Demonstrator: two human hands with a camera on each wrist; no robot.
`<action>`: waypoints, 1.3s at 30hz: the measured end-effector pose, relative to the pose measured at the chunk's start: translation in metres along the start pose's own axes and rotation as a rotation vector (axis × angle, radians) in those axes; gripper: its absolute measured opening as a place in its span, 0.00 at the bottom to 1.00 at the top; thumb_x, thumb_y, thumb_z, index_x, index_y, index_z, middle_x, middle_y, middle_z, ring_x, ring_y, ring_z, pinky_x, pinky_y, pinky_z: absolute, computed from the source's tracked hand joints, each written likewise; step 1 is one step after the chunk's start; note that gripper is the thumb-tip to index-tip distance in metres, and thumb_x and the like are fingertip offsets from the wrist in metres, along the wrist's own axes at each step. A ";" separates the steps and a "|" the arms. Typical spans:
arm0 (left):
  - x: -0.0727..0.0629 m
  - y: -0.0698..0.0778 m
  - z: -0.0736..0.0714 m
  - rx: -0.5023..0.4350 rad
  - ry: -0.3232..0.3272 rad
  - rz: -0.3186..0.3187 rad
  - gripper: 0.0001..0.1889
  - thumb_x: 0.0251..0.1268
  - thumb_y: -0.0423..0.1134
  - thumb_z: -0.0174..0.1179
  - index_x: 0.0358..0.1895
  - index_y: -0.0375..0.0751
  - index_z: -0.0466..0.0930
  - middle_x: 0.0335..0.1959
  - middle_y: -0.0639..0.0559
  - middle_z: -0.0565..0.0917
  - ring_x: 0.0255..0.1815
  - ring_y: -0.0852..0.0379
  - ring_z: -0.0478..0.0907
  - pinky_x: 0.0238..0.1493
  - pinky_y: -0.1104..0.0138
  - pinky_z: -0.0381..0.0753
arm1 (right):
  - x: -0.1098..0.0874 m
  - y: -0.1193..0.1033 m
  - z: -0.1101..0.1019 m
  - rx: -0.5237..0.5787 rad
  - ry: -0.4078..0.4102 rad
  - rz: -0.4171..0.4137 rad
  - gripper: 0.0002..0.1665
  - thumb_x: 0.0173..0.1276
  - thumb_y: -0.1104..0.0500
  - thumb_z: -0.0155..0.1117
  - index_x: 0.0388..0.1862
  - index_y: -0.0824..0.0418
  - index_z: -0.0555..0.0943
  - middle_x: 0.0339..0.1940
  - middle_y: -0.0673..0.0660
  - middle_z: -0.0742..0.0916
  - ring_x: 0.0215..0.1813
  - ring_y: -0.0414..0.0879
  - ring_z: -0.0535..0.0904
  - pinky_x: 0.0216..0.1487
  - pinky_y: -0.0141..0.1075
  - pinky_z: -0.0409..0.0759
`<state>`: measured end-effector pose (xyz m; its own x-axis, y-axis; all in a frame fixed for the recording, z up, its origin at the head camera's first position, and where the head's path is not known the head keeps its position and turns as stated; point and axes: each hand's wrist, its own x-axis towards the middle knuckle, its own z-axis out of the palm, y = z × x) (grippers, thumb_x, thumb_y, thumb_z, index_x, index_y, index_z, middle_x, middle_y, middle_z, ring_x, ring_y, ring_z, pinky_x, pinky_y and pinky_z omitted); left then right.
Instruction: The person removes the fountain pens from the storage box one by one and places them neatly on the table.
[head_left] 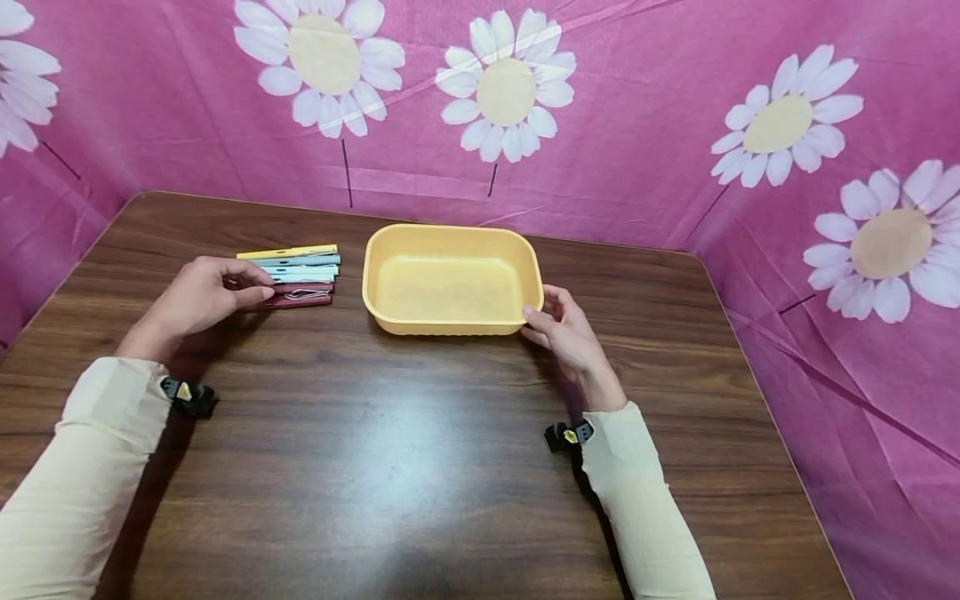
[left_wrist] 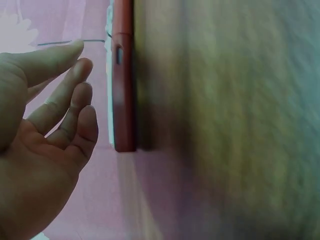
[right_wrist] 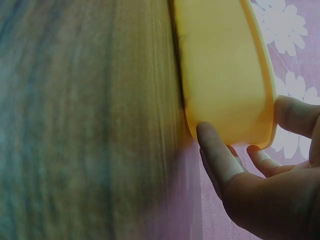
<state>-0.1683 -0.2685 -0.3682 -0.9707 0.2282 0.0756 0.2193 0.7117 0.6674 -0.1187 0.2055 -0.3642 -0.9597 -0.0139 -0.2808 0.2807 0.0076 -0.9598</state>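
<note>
A row of capped pens (head_left: pixel 303 271) lies on the table at the left, side by side: yellow at the far end, then blue-grey and pale blue, with dark red nearest me. Over the left ends of the pens hovers my left hand (head_left: pixel 206 293), its fingers bent loosely with nothing between them. In the left wrist view its fingertips stay apart from the red pen (left_wrist: pixel 124 95). My right hand (head_left: pixel 566 329) grips the near right corner of a yellow plastic container (head_left: pixel 453 327), thumb on the rim and fingers against the outer wall. Nothing lies inside the container.
The dark wood table (head_left: pixel 375 467) ends at a pink cloth (head_left: pixel 622 150) printed with white daisies, which hangs behind it and at both sides. A small black camera is strapped to each wrist, at the left (head_left: pixel 191 397) and the right (head_left: pixel 568 435).
</note>
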 end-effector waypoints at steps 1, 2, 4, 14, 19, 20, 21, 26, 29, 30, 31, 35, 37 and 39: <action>0.001 0.002 0.000 -0.018 0.006 0.000 0.07 0.65 0.38 0.70 0.42 0.38 0.89 0.37 0.49 0.88 0.34 0.69 0.73 0.37 0.73 0.68 | 0.000 0.000 0.000 -0.001 0.000 0.000 0.32 0.78 0.68 0.56 0.75 0.67 0.57 0.67 0.65 0.70 0.61 0.54 0.74 0.63 0.44 0.77; 0.001 0.004 0.001 -0.038 0.007 -0.006 0.09 0.65 0.38 0.70 0.43 0.37 0.88 0.37 0.53 0.88 0.36 0.69 0.73 0.39 0.73 0.67 | 0.000 0.000 0.000 0.000 0.000 0.001 0.32 0.78 0.68 0.56 0.75 0.67 0.57 0.67 0.65 0.70 0.61 0.54 0.74 0.63 0.44 0.77; 0.003 0.008 0.001 -0.096 0.004 -0.034 0.12 0.65 0.41 0.71 0.45 0.36 0.87 0.36 0.60 0.87 0.39 0.68 0.73 0.41 0.73 0.67 | 0.000 0.001 0.000 0.001 0.001 0.000 0.32 0.78 0.68 0.56 0.75 0.67 0.57 0.67 0.65 0.70 0.61 0.54 0.75 0.63 0.44 0.77; 0.004 0.039 -0.001 -0.180 -0.058 -0.127 0.22 0.67 0.50 0.69 0.56 0.39 0.84 0.49 0.55 0.83 0.48 0.58 0.71 0.46 0.70 0.66 | 0.000 0.001 0.002 0.010 0.004 0.004 0.32 0.77 0.68 0.55 0.75 0.67 0.57 0.67 0.65 0.70 0.61 0.53 0.75 0.63 0.45 0.77; 0.007 0.053 0.004 -0.181 -0.067 -0.106 0.21 0.67 0.49 0.68 0.57 0.40 0.83 0.47 0.51 0.84 0.45 0.59 0.74 0.42 0.71 0.70 | 0.000 0.001 0.002 0.002 0.002 0.001 0.32 0.77 0.68 0.55 0.75 0.67 0.57 0.67 0.65 0.70 0.61 0.53 0.75 0.63 0.45 0.77; 0.008 0.056 0.006 -0.188 -0.070 -0.100 0.21 0.67 0.48 0.69 0.57 0.40 0.83 0.47 0.52 0.85 0.44 0.59 0.75 0.41 0.71 0.70 | 0.000 0.001 0.002 0.002 0.001 0.000 0.32 0.77 0.68 0.55 0.75 0.67 0.57 0.67 0.65 0.70 0.61 0.53 0.75 0.63 0.45 0.77; 0.009 0.060 0.008 -0.205 -0.076 -0.095 0.21 0.67 0.48 0.68 0.58 0.40 0.83 0.46 0.52 0.85 0.44 0.60 0.76 0.41 0.71 0.71 | 0.000 0.001 0.002 0.002 0.001 -0.001 0.32 0.77 0.68 0.55 0.75 0.68 0.57 0.67 0.65 0.70 0.61 0.53 0.75 0.63 0.45 0.77; 0.020 0.079 0.020 -0.300 -0.077 -0.025 0.19 0.69 0.45 0.67 0.58 0.41 0.83 0.47 0.55 0.85 0.46 0.62 0.78 0.44 0.72 0.73 | 0.000 0.001 0.002 0.007 0.006 0.000 0.32 0.77 0.68 0.55 0.75 0.67 0.57 0.67 0.65 0.70 0.59 0.51 0.76 0.63 0.44 0.77; 0.029 0.092 0.030 -0.345 -0.086 0.039 0.17 0.70 0.42 0.66 0.57 0.40 0.83 0.49 0.50 0.85 0.48 0.61 0.78 0.45 0.71 0.74 | 0.000 0.000 0.001 0.008 0.006 0.001 0.32 0.78 0.68 0.55 0.75 0.67 0.57 0.67 0.64 0.70 0.59 0.51 0.76 0.63 0.45 0.77; 0.031 0.096 0.034 -0.359 -0.096 0.054 0.16 0.71 0.41 0.65 0.57 0.39 0.83 0.50 0.48 0.85 0.48 0.60 0.78 0.45 0.71 0.75 | 0.000 0.000 0.001 0.008 0.005 0.001 0.32 0.78 0.68 0.55 0.75 0.67 0.57 0.67 0.64 0.70 0.59 0.51 0.76 0.64 0.45 0.76; 0.034 0.100 0.038 -0.384 -0.112 0.065 0.16 0.71 0.41 0.65 0.57 0.39 0.82 0.52 0.45 0.85 0.49 0.59 0.78 0.46 0.70 0.75 | 0.000 0.000 0.001 0.008 0.006 0.000 0.32 0.78 0.68 0.55 0.75 0.67 0.57 0.67 0.64 0.70 0.59 0.51 0.76 0.64 0.45 0.76; 0.041 0.112 0.052 -0.444 -0.180 0.082 0.17 0.72 0.41 0.64 0.59 0.39 0.81 0.56 0.41 0.83 0.54 0.56 0.77 0.54 0.66 0.74 | 0.000 0.000 0.000 0.006 0.009 0.002 0.32 0.78 0.67 0.56 0.75 0.67 0.57 0.67 0.65 0.70 0.59 0.51 0.75 0.64 0.45 0.76; 0.043 0.115 0.058 -0.470 -0.205 0.082 0.18 0.72 0.41 0.64 0.60 0.38 0.80 0.57 0.40 0.82 0.56 0.54 0.77 0.57 0.62 0.73 | 0.000 0.000 0.001 0.004 0.007 0.005 0.32 0.78 0.67 0.56 0.75 0.67 0.57 0.68 0.65 0.69 0.59 0.51 0.75 0.64 0.44 0.76; 0.043 0.117 0.062 -0.486 -0.207 0.079 0.18 0.72 0.41 0.64 0.60 0.38 0.80 0.57 0.41 0.82 0.56 0.54 0.76 0.59 0.60 0.71 | 0.001 0.000 0.001 0.001 0.000 0.006 0.32 0.78 0.67 0.56 0.75 0.68 0.57 0.68 0.65 0.69 0.60 0.51 0.75 0.64 0.44 0.76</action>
<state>-0.1787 -0.1345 -0.3327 -0.9025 0.4301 0.0246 0.1724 0.3083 0.9356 -0.1192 0.2047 -0.3644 -0.9580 -0.0138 -0.2865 0.2864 0.0072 -0.9581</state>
